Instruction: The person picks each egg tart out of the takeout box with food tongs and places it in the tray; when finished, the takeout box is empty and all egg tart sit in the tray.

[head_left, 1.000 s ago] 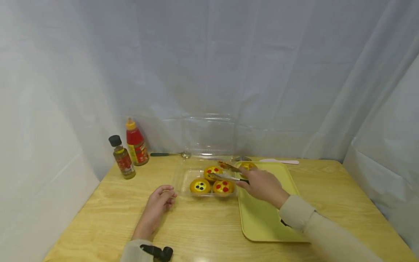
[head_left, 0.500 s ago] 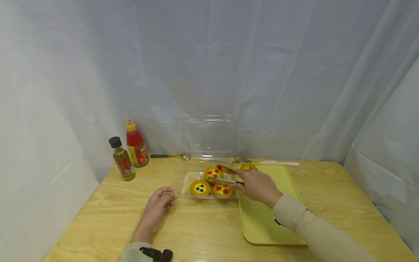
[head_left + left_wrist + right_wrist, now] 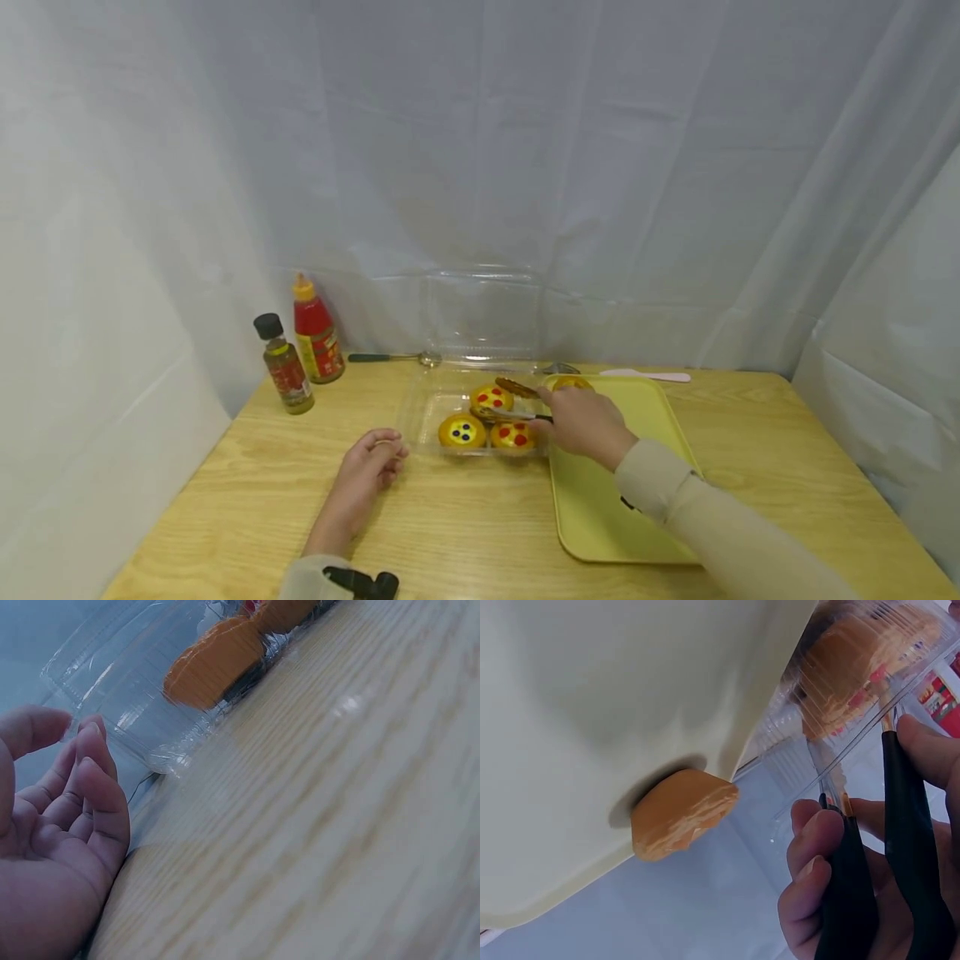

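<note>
My right hand [image 3: 585, 423] grips a pair of tongs [image 3: 519, 388] with black handles. Their arms stand apart on both sides of the rear egg tart [image 3: 491, 395], red-dotted, in a clear plastic clamshell box [image 3: 431, 400]. In front of it in the box sit a blue-dotted tart [image 3: 462, 432] and another red-dotted tart [image 3: 513, 437]. One more tart [image 3: 682, 814] lies on the yellow tray [image 3: 615, 517], at its far left corner. My left hand [image 3: 367, 471] rests on the table by the box's front left corner, fingers loosely curled around nothing; its fingertips overlap the box edge in the left wrist view.
At the back left stand a black-capped bottle [image 3: 285, 371] and a red squeeze bottle [image 3: 318, 342]. A green-handled spoon [image 3: 382, 357] lies behind the box. The raised lid [image 3: 483, 312] leans towards the curtain. A pale pink utensil [image 3: 652, 376] lies behind the tray.
My right hand has shifted slightly left, carrying the tongs closer about the rear tart. My left hand stays in place.
</note>
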The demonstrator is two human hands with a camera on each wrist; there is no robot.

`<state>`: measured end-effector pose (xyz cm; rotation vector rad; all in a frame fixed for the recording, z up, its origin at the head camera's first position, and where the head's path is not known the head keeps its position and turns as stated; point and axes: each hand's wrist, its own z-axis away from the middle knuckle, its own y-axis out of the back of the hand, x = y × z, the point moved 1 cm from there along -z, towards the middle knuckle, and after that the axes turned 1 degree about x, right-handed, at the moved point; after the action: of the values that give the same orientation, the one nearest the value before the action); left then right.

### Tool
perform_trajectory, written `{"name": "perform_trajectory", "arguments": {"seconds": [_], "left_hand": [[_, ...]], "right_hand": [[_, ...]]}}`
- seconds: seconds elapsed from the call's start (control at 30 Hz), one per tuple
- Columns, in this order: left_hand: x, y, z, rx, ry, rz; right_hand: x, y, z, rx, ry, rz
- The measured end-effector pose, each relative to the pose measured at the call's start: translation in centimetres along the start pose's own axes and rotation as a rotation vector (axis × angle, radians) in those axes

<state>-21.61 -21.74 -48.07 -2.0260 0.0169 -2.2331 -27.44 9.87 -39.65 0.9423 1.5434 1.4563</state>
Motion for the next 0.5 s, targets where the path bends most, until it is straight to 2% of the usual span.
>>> {"name": "perform_trajectory", "arguments": {"seconds": [0.27, 0.5], "left_hand": [[0.35, -0.35, 0.19, -0.001, 0.003, 0.000], [0.33, -0.38, 0.25, 0.003, 0.003, -0.011]], "right_hand": [[-0.12, -0.09, -0.33, -0.011, -0.022, -0.003], [-0.41, 0.14, -0.25, 0.010, 0.003, -0.021]]}}
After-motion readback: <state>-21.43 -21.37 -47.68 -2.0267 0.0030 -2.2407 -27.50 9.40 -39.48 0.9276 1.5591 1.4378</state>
